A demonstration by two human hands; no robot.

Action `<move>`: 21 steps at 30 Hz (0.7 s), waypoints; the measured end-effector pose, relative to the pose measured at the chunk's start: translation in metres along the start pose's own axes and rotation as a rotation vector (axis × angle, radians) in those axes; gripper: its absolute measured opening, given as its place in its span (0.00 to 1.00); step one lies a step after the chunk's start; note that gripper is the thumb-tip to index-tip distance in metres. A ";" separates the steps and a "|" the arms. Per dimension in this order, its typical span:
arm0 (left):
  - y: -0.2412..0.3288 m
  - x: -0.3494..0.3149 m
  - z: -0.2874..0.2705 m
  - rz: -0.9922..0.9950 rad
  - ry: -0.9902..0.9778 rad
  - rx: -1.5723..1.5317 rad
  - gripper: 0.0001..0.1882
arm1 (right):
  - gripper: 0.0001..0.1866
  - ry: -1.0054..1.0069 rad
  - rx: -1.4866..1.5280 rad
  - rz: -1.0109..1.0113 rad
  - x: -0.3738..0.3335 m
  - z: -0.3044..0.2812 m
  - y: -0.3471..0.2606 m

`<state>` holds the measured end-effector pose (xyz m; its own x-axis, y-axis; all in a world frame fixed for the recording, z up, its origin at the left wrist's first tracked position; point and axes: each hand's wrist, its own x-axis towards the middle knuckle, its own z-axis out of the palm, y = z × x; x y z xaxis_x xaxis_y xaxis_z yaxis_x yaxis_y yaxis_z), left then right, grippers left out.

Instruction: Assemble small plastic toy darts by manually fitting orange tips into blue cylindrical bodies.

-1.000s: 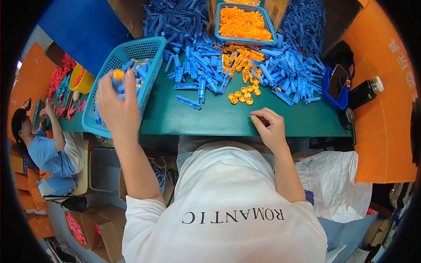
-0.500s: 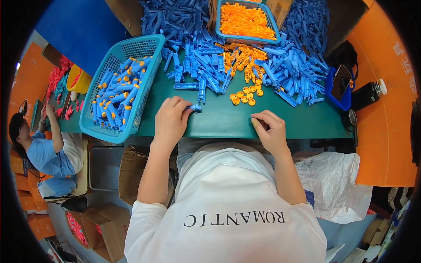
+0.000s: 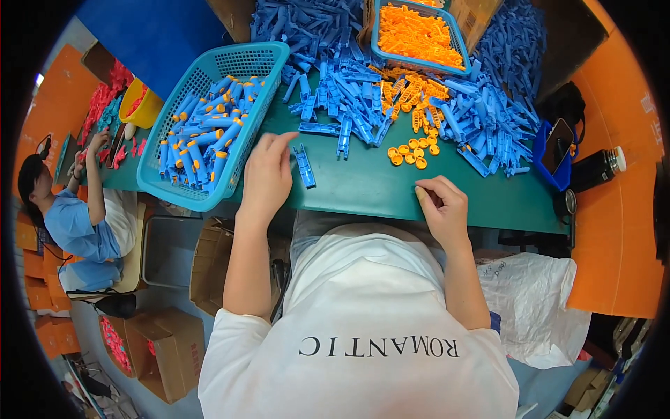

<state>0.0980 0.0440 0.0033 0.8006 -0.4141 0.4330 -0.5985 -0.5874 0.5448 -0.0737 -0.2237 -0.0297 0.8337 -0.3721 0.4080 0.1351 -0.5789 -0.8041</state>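
My left hand is over the green table, just left of a single blue plastic shell half. Its fingers stretch to the right and are open, with a gap between them and the shell. Near the table's front edge, my right hand is closed, its thumb and forefinger bent toward each other. Whether a small part sits between those fingertips cannot be made out. Between the hands and the heaps lie several small round orange caps.
A teal basket of blue tubes with orange ends stands at left. Heaps of blue shells and orange ladder-like strips lie behind. A basket of orange parts, blue bin with phone and black bottle stand farther right. A co-worker sits left.
My left hand has let go of the blue shell, which now lies lengthwise on the table, and its fingers have straightened. My right hand keeps its pose. The view has shifted slightly.
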 end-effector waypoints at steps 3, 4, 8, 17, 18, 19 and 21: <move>-0.015 0.002 -0.001 0.402 -0.040 0.093 0.17 | 0.03 -0.001 -0.018 0.003 0.000 0.001 0.001; -0.017 0.000 -0.001 0.381 -0.094 0.062 0.18 | 0.03 -0.004 -0.016 -0.006 0.000 0.002 0.000; -0.011 -0.016 -0.006 0.305 -0.162 0.028 0.17 | 0.04 -0.054 0.005 0.034 0.003 0.000 0.000; 0.041 -0.026 0.044 0.325 -0.303 -0.241 0.17 | 0.07 -0.183 -0.056 0.017 0.057 0.023 -0.023; 0.043 -0.025 0.046 0.324 -0.294 -0.265 0.18 | 0.07 -0.203 -0.160 -0.059 0.065 0.026 -0.024; 0.043 -0.025 0.045 0.323 -0.292 -0.265 0.18 | 0.07 -0.222 -0.264 -0.134 0.072 0.028 -0.023; 0.042 -0.027 0.045 0.300 -0.268 -0.314 0.20 | 0.08 -0.216 -0.341 -0.120 0.086 0.027 -0.017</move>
<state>0.0524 -0.0008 -0.0174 0.5471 -0.7203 0.4264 -0.7496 -0.1950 0.6325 0.0103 -0.2259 0.0073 0.9209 -0.1476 0.3609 0.0835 -0.8294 -0.5523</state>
